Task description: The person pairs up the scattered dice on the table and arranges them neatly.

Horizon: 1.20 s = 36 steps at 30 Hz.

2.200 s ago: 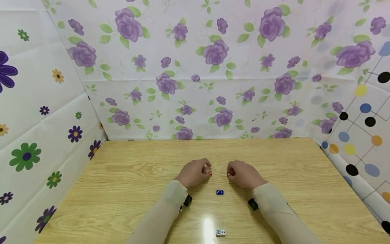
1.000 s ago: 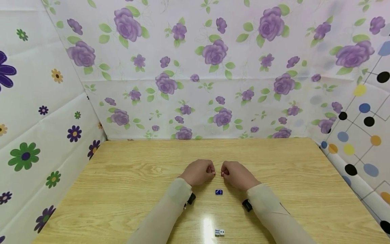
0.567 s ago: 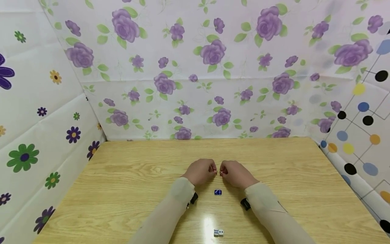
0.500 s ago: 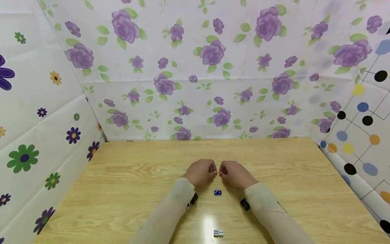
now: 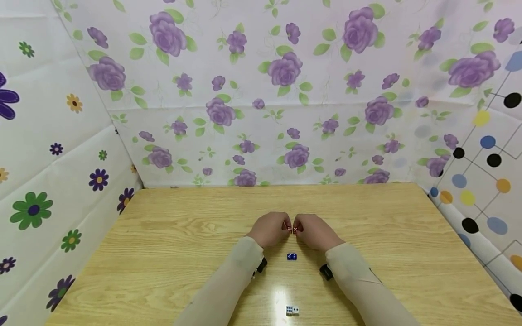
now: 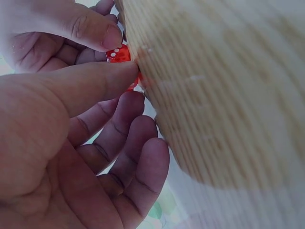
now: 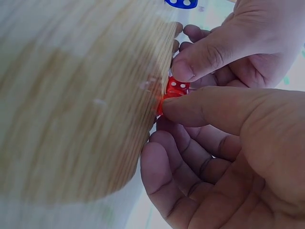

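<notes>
In the head view, my left hand (image 5: 269, 229) pinches a red die (image 5: 289, 229) between thumb and fingers, low at the tabletop. Facing it, my right hand (image 5: 315, 232) pinches another red die (image 5: 295, 230). The two dice sit side by side; whether they touch I cannot tell. The left wrist view has the right hand's red die (image 6: 119, 54) beyond my left thumb, which mostly covers the left die. From the right wrist, the left hand's red die (image 7: 177, 86) shows white pips, while my right thumb partly hides the other.
Nearer me on the wooden table (image 5: 171, 253) lies a pair of blue dice (image 5: 292, 256), side by side. Closer still is a pair of white dice (image 5: 292, 310). Floral cloth (image 5: 261, 90) hangs behind the table, with patterned cloths at both sides.
Both hands have moved inward, each with its red die, so the wide gap between the dice has narrowed to almost nothing. The blue and white pairs stay put.
</notes>
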Each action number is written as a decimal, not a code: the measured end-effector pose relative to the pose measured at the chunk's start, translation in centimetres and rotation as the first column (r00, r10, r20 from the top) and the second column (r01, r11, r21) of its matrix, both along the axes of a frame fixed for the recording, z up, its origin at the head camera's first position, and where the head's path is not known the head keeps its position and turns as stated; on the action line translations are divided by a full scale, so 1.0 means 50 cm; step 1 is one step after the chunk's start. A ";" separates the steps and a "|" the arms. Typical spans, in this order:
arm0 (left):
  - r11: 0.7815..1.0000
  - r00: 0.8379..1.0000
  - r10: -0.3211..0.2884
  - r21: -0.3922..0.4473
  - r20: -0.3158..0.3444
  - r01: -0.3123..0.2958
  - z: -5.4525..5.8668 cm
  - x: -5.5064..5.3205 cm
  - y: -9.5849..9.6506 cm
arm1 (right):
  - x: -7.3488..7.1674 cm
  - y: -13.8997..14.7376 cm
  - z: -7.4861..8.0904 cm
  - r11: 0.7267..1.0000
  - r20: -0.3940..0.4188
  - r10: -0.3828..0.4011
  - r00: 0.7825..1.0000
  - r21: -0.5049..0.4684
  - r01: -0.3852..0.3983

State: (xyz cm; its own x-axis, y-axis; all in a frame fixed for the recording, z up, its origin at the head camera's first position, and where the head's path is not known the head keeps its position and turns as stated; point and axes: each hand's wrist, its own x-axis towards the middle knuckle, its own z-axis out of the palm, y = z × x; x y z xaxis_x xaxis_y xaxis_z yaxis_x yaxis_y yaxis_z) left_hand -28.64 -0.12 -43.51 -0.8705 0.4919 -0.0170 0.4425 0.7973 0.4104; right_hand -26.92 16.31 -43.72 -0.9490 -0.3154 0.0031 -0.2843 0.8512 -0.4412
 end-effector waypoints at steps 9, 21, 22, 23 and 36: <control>1.000 1.000 0.017 0.001 0.001 -0.017 0.002 0.002 0.001 | 0.001 -0.010 -0.003 1.000 -0.035 0.005 0.999 0.011 -0.005; 1.000 0.999 0.028 0.001 0.015 -0.028 -0.001 -0.003 0.007 | 0.004 -0.009 0.002 1.000 0.005 -0.008 1.000 0.006 0.008; 1.000 0.999 0.028 0.007 0.020 -0.029 -0.001 -0.003 0.008 | 0.004 -0.008 0.002 1.000 0.005 -0.010 1.000 0.005 0.010; 0.999 0.999 0.029 0.014 0.023 -0.029 -0.002 -0.004 0.009 | 0.004 -0.008 0.001 1.000 0.005 -0.011 1.000 0.005 0.011; 0.991 0.989 0.073 0.101 0.133 -0.086 -0.005 0.018 -0.014 | 0.016 0.029 -0.006 1.000 0.014 -0.031 0.999 -0.006 0.031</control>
